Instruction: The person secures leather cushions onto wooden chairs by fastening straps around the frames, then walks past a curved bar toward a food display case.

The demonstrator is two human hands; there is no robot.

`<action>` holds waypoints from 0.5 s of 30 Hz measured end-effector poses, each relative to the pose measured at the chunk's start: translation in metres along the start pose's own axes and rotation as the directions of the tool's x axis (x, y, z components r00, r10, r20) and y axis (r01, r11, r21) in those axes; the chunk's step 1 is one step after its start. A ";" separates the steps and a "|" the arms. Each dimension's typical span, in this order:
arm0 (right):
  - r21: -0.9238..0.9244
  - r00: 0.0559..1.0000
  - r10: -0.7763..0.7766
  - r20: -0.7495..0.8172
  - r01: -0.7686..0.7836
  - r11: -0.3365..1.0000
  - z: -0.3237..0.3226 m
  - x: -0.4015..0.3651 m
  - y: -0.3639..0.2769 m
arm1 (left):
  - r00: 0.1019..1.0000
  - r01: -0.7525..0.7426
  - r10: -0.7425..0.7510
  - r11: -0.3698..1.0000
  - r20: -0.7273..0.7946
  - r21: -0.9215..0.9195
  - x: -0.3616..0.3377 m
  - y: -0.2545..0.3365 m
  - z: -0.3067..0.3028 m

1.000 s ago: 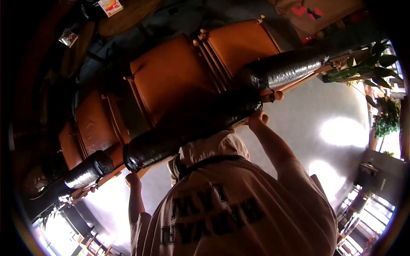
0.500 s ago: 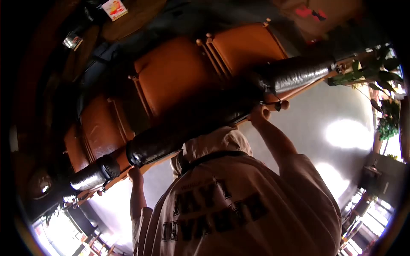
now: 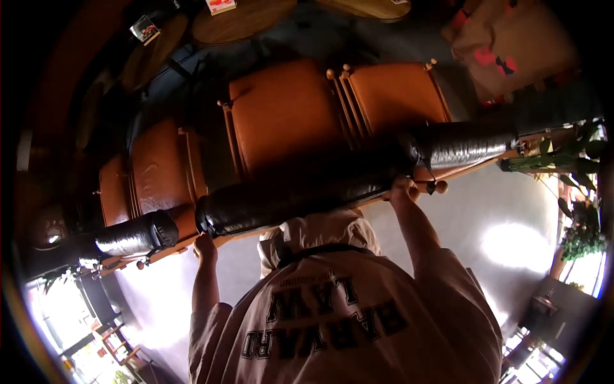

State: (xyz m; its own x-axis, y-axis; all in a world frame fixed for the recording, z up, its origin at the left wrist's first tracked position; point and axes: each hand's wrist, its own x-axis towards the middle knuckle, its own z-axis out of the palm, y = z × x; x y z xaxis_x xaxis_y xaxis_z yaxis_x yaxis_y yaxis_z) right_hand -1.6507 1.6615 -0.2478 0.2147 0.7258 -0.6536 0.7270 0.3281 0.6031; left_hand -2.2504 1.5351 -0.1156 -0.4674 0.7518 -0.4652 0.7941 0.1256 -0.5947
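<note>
Several low chairs stand in a row, with orange-brown leather seats, wooden frames and black padded rolls along their backs. My left hand (image 3: 204, 246) is closed at the left end of the middle chair (image 3: 284, 118), on the wooden frame below its black back cushion (image 3: 275, 203). At the right end of the same frame, my right hand (image 3: 403, 190) is wrapped round the wood beside a round wooden knob (image 3: 441, 187). The fingers of both hands are partly hidden by the frame and cushion. My light printed shirt fills the lower middle.
Neighbouring chairs stand close on the right (image 3: 398, 96) and left (image 3: 163, 166). Round wooden tables (image 3: 246, 22) lie beyond, one with a small card stand (image 3: 220, 5). A brown paper-like covering (image 3: 521, 48) is at upper right. Green plants (image 3: 579, 224) edge the right side.
My view has tilted and turned, so the chair row sits lower and more level, and more of the tables shows. Both hands stay on the chair frame.
</note>
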 end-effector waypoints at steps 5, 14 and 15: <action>-0.093 0.999 -0.018 0.044 0.022 0.995 -0.023 -0.027 0.009 | 0.990 -0.061 0.044 0.990 0.131 0.124 -0.003 -0.003 -0.018; -0.144 0.960 -0.029 0.277 0.071 0.987 -0.074 -0.053 0.018 | 0.983 0.137 -0.114 0.978 -0.147 0.158 0.073 0.010 0.125; -0.171 0.961 -0.082 0.264 0.131 0.977 -0.081 -0.067 0.024 | 0.994 0.111 -0.108 0.967 -0.024 0.231 0.053 0.020 0.092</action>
State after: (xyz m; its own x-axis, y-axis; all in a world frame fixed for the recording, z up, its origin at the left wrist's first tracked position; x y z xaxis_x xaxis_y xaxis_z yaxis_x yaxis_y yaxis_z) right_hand -1.7000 1.6696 -0.1524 0.3187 0.5107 -0.7985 0.6265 0.5188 0.5817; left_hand -2.2952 1.5175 -0.2122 -0.5408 0.7494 -0.3820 0.6259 0.0551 -0.7780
